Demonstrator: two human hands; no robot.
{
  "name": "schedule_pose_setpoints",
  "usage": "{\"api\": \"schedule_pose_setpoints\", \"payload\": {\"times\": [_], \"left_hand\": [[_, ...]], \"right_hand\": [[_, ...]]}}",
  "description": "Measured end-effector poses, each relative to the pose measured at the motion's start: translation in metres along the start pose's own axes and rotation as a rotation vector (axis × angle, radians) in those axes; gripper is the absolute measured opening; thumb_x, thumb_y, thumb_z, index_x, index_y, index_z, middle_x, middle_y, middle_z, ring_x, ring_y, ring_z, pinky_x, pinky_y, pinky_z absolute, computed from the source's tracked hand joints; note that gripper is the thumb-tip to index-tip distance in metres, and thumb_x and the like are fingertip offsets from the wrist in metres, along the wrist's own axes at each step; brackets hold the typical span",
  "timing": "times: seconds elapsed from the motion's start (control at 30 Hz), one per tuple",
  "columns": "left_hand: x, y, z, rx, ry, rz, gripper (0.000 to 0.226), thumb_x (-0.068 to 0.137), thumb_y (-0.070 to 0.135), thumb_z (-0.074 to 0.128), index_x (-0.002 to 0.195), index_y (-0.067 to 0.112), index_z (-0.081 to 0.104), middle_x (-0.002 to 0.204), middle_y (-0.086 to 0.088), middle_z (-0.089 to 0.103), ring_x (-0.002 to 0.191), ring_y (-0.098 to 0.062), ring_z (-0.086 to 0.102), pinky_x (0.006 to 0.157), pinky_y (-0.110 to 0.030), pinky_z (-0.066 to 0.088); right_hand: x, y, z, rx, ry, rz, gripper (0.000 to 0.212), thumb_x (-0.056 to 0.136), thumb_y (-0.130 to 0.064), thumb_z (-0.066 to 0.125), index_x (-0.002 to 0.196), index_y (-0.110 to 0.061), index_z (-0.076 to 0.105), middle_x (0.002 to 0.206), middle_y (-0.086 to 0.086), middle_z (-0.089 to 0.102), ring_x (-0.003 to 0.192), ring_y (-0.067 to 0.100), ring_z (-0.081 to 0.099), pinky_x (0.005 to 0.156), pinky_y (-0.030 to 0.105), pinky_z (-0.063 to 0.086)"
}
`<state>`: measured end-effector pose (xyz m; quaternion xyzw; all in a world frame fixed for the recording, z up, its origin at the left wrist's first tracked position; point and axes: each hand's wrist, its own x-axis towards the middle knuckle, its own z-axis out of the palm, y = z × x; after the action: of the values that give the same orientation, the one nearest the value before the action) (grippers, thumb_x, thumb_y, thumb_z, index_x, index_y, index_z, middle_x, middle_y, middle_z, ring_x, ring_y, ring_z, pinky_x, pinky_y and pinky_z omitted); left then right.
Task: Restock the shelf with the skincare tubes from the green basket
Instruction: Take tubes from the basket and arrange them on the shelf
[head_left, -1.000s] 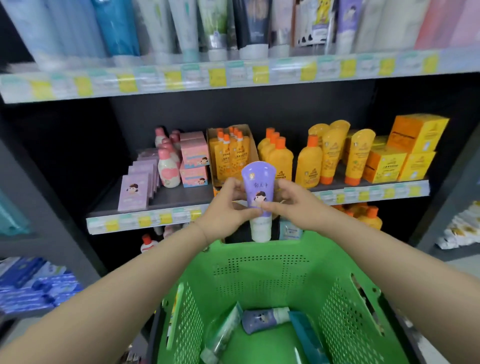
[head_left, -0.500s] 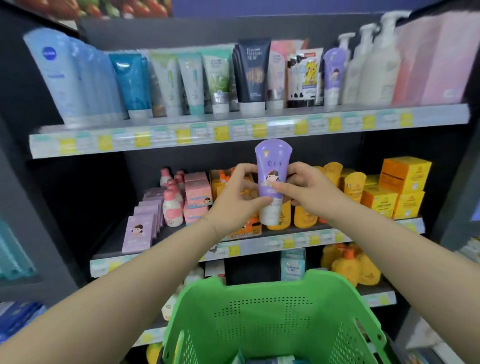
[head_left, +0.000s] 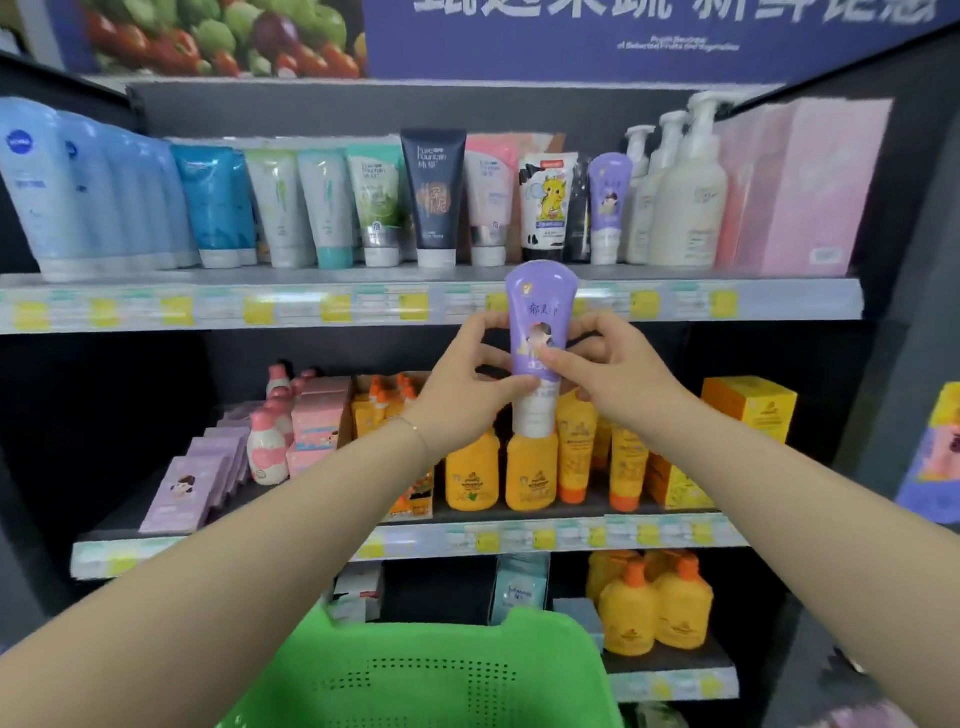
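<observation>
Step in hand: shelving one tube. Left hand (head_left: 462, 395) and right hand (head_left: 618, 374) both pinched the purple tube (head_left: 537, 322), upright and cap down, before the top shelf (head_left: 415, 306) edge. Green basket (head_left: 431, 670) at 6 o'clock. Next move, probably: lift toward 1 o'clock, beside the matching tube (head_left: 609, 208).

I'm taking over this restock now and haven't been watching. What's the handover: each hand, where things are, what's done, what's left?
The left hand has a grip on the purple plastic skincare tube; the right hand pinches it from the other side.
The tube is upright, cap down, in the air in front of the top shelf.
A matching purple tube stands up there beside white pump bottles, probably marking the slot.
The green plastic basket is below; its contents are out of view.
Done: tube picked. Left: shelve it, then check the basket.
</observation>
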<state>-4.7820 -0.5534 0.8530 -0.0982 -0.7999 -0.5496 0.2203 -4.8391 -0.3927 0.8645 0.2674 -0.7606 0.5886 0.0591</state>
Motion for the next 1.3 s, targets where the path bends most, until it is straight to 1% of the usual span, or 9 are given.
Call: {"api": "schedule_pose_setpoints", "payload": {"times": [0.1, 0.23, 0.5, 0.67, 0.83, 0.9, 1.03, 1.1, 1.3], "left_hand": [[0.009, 0.007, 0.024, 0.006, 0.021, 0.01, 0.049, 0.086, 0.014, 0.071, 0.123, 0.034, 0.045, 0.102, -0.005, 0.067, 0.075, -0.004, 0.064, 0.067, -0.016, 0.048], [0.02, 0.011, 0.049, 0.013, 0.047, -0.009, 0.048, 0.086, 0.015, 0.071, 0.123, 0.033, 0.046, 0.102, -0.004, 0.067, 0.081, -0.011, 0.065, 0.07, -0.024, 0.049], [0.036, 0.024, 0.07, 0.026, 0.035, -0.006, 0.046, 0.087, 0.013, 0.069, 0.12, 0.034, 0.045, 0.103, -0.002, 0.067, 0.077, -0.002, 0.063, 0.068, -0.018, 0.047], [0.049, 0.033, 0.07, 0.04, 0.019, 0.013, 0.045, 0.088, 0.011, 0.068, 0.123, 0.029, 0.045, 0.102, 0.0, 0.068, 0.073, 0.004, 0.064, 0.064, -0.016, 0.048], [0.069, 0.045, 0.068, 0.071, 0.035, 0.048, 0.047, 0.088, 0.016, 0.069, 0.122, 0.033, 0.042, 0.105, -0.003, 0.066, 0.091, -0.013, 0.065, 0.076, -0.027, 0.051], [0.077, 0.05, 0.068, 0.076, 0.043, 0.072, 0.048, 0.086, 0.015, 0.07, 0.122, 0.03, 0.043, 0.103, -0.004, 0.065, 0.091, -0.015, 0.066, 0.076, -0.027, 0.052], [0.095, 0.063, 0.07, 0.074, 0.058, 0.11, 0.044, 0.085, 0.011, 0.071, 0.117, 0.028, 0.045, 0.098, -0.005, 0.067, 0.09, -0.016, 0.066, 0.081, -0.033, 0.056], [0.105, 0.071, 0.071, 0.066, 0.063, 0.121, 0.044, 0.085, 0.009, 0.071, 0.117, 0.025, 0.046, 0.097, -0.01, 0.069, 0.09, -0.021, 0.068, 0.084, -0.037, 0.056], [0.14, 0.097, 0.075, 0.066, 0.106, 0.146, 0.044, 0.086, 0.009, 0.07, 0.119, 0.025, 0.045, 0.09, -0.008, 0.069, 0.082, -0.019, 0.066, 0.074, -0.03, 0.054]], "right_hand": [[0.008, 0.008, -0.025, 0.017, -0.032, -0.013, 0.031, 0.084, -0.033, 0.074, 0.101, -0.016, 0.056, 0.086, 0.009, 0.072, 0.071, 0.016, 0.069, 0.063, 0.029, 0.048], [0.014, 0.014, -0.05, 0.011, -0.046, -0.023, 0.032, 0.085, -0.033, 0.073, 0.105, -0.014, 0.056, 0.088, 0.007, 0.072, 0.068, 0.009, 0.067, 0.053, 0.015, 0.046], [0.025, 0.018, -0.076, -0.017, -0.049, -0.047, 0.028, 0.086, -0.038, 0.07, 0.098, -0.021, 0.052, 0.085, 0.004, 0.074, 0.065, 0.005, 0.069, 0.06, 0.022, 0.046], [0.034, 0.014, -0.081, -0.048, 0.002, -0.092, 0.029, 0.083, -0.043, 0.071, 0.095, -0.025, 0.052, 0.089, 0.004, 0.072, 0.078, 0.016, 0.068, 0.062, 0.025, 0.045], [0.05, 0.002, -0.088, -0.07, 0.055, -0.145, 0.028, 0.087, -0.036, 0.07, 0.104, -0.02, 0.055, 0.093, 0.004, 0.069, 0.086, 0.022, 0.067, 0.067, 0.031, 0.05], [0.055, -0.004, -0.09, -0.063, 0.069, -0.156, 0.027, 0.088, -0.031, 0.069, 0.107, -0.017, 0.055, 0.094, 0.005, 0.068, 0.088, 0.023, 0.067, 0.074, 0.038, 0.056], [0.063, -0.017, -0.096, -0.078, 0.133, -0.2, 0.02, 0.09, -0.03, 0.067, 0.103, -0.021, 0.055, 0.09, 0.002, 0.066, 0.084, 0.018, 0.065, 0.072, 0.032, 0.052], [0.07, -0.024, -0.101, -0.09, 0.173, -0.214, 0.022, 0.09, -0.032, 0.068, 0.104, -0.02, 0.056, 0.091, 0.008, 0.067, 0.083, 0.022, 0.065, 0.075, 0.039, 0.053], [0.096, -0.045, -0.118, -0.093, 0.237, -0.252, 0.018, 0.09, -0.031, 0.067, 0.102, -0.021, 0.058, 0.092, 0.014, 0.07, 0.079, 0.028, 0.065, 0.076, 0.038, 0.053]]}}
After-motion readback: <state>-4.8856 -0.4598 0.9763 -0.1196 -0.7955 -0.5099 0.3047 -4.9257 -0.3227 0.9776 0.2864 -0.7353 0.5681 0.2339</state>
